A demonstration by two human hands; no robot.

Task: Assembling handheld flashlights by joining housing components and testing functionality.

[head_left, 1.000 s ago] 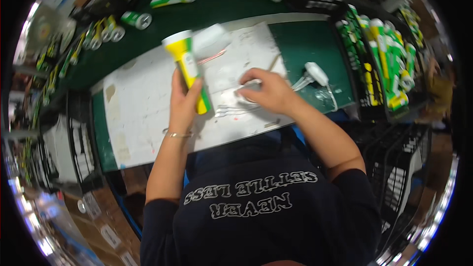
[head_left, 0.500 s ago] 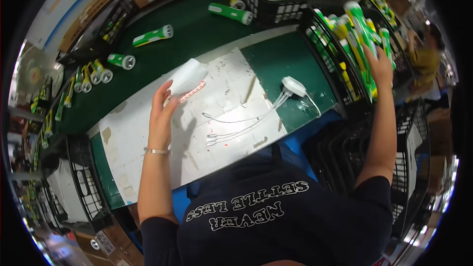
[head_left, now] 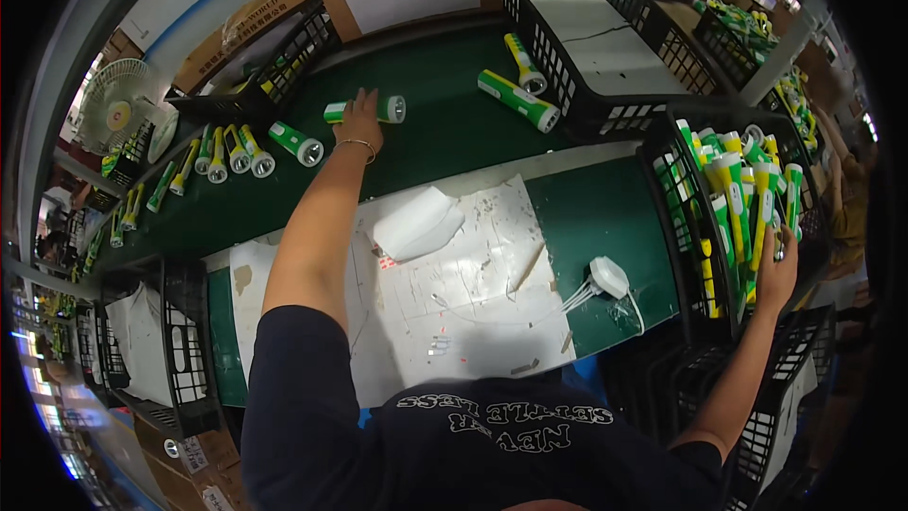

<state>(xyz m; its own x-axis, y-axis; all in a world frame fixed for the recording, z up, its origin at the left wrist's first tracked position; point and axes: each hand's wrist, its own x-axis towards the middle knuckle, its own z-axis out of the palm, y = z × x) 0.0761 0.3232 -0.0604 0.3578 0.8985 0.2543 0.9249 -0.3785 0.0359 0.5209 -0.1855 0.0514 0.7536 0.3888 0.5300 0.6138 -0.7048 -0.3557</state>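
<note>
On the green conveyor belt, my left hand reaches far out and its fingers are closed over a green-and-white flashlight. The flashlight lies on its side, its clear lens end pointing right. At the right, my right hand is at the near side of a black crate packed with upright green, white and yellow flashlights. Its fingers are closed around the lower end of one flashlight, partly hidden by the hand. A crumpled white sheet rests on the paper-covered worktop nearer to me.
A white charger hub with several cables sits on the right of the worktop. Two flashlights lie by a black crate at the back. More flashlights line the belt's left. A black crate stands at the left.
My left hand has moved from the white sheet to the flashlight on the belt, leaving the sheet on the worktop. My right hand has lowered its flashlight into the crate. The view has shifted.
</note>
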